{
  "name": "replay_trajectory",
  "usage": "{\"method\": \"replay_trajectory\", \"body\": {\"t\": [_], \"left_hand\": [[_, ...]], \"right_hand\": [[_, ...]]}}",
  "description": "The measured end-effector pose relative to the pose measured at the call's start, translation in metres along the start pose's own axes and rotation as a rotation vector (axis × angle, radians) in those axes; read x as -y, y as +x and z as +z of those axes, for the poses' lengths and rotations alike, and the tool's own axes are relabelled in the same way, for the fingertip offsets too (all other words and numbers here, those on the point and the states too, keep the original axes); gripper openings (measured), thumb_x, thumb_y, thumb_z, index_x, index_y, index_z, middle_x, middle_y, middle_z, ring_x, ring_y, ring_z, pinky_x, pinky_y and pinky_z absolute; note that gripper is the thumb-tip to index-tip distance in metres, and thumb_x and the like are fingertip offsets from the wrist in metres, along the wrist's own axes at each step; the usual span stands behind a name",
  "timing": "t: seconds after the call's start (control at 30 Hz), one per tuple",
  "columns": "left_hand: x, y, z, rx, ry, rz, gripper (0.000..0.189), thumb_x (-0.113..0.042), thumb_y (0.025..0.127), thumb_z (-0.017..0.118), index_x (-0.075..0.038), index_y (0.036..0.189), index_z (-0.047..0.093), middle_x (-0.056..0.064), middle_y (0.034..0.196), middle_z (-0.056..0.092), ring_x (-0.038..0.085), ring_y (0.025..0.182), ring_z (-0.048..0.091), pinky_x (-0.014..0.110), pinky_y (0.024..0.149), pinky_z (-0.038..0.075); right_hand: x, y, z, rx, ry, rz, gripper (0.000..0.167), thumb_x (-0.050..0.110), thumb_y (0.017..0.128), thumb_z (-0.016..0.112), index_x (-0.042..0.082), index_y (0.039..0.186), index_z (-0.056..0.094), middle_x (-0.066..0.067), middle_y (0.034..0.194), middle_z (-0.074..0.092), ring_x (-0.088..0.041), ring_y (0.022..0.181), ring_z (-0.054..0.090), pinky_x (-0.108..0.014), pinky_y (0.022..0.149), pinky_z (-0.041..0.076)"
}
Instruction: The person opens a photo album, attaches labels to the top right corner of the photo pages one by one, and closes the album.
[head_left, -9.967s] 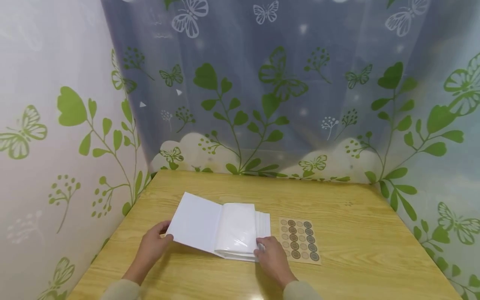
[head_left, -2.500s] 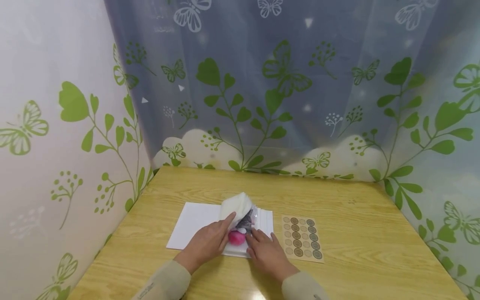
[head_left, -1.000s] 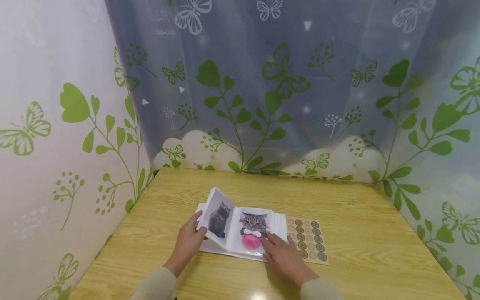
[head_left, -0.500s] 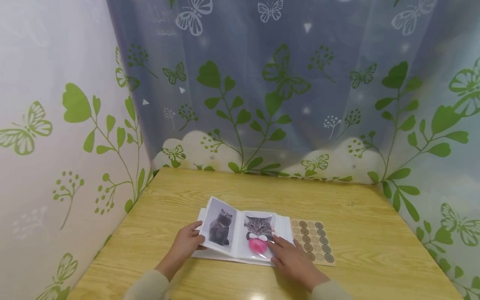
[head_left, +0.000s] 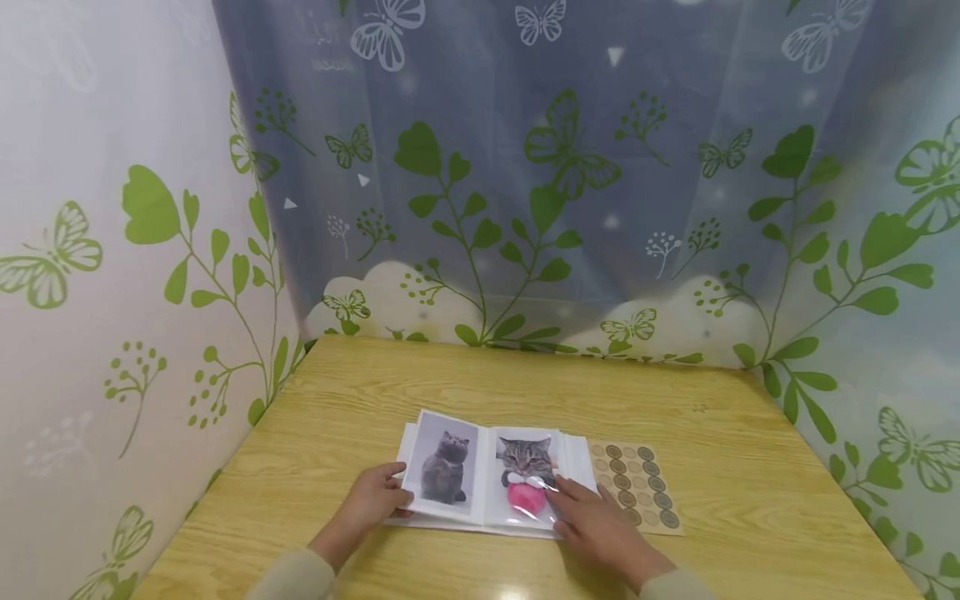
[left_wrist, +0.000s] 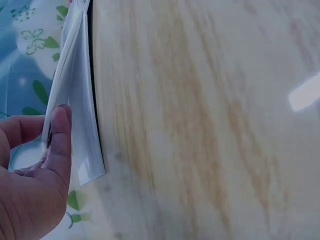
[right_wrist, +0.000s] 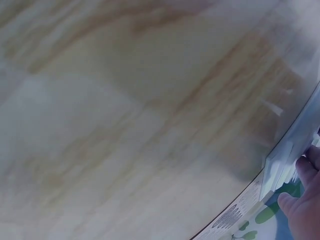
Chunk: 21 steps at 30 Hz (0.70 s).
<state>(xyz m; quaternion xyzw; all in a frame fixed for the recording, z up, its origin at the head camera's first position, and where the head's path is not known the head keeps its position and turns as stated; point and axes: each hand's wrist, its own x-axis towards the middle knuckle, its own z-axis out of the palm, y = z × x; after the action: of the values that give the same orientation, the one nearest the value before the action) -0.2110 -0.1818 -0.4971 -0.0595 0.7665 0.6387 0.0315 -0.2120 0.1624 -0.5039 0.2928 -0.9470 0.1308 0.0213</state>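
Your cream sleeves (head_left: pixel 296 575) come in at the bottom edge of the head view. Left hand (head_left: pixel 369 502), lower middle, just left of center: narrow, pinching the outer edge of the album's left-hand leaves. The left wrist view shows digits on both faces, with the leaves tilted up off the white cover below. Right hand (head_left: pixel 603 523), lower right of center: fingers extended, not gripping, fingertips resting on the right page's outer edge; can't tell how hard they press.

The white photo album (head_left: pixel 486 492) lies open between your hands, lower center. Left page: sitting gray cat photo (head_left: pixel 446 471). Right page: tabby photo with pink ball (head_left: pixel 525 458), glossy sleeve over it. White page edges step out at right.

The tan round-sticker sheet (head_left: pixel 641 492), pale and dark columns, sits just right of the album, partly behind your right hand. Wood-grain table (head_left: pixel 600 392) underneath; leaf-and-butterfly curtain (head_left: pixel 480 167) fills the upper frame.
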Motion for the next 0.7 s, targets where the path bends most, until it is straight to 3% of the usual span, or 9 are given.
{"method": "replay_trajectory", "body": {"t": [0.27,0.43,0.7], "left_hand": [[0.006,-0.005,0.004,0.043,0.092,0.028,0.061,0.017,0.075,0.065,0.025,0.131,0.042,0.014,0.085,0.062,0.021,0.066,0.066,0.036,0.064,0.061],[0.007,-0.007,0.007,0.069,0.160,0.057,0.060,0.014,0.077,0.068,0.026,0.130,0.042,0.013,0.080,0.063,0.018,0.064,0.064,0.035,0.062,0.060],[0.009,-0.009,0.009,0.086,0.220,0.078,0.059,0.011,0.076,0.069,0.024,0.129,0.044,0.011,0.082,0.064,0.018,0.063,0.064,0.033,0.059,0.059]], "right_hand": [[-0.006,-0.011,-0.005,-0.017,-0.015,-0.029,0.044,0.021,0.095,0.063,0.003,0.135,0.059,-0.020,0.144,0.051,-0.038,0.131,0.048,-0.069,0.105,0.031],[-0.008,-0.019,-0.006,-0.024,-0.003,-0.016,0.045,0.021,0.095,0.063,0.003,0.136,0.059,-0.021,0.144,0.050,-0.039,0.131,0.048,-0.068,0.106,0.032],[-0.014,-0.024,-0.005,-0.078,-0.021,-0.085,0.045,0.019,0.093,0.064,0.000,0.133,0.059,-0.023,0.141,0.052,-0.040,0.126,0.052,-0.055,0.103,0.043]]}}
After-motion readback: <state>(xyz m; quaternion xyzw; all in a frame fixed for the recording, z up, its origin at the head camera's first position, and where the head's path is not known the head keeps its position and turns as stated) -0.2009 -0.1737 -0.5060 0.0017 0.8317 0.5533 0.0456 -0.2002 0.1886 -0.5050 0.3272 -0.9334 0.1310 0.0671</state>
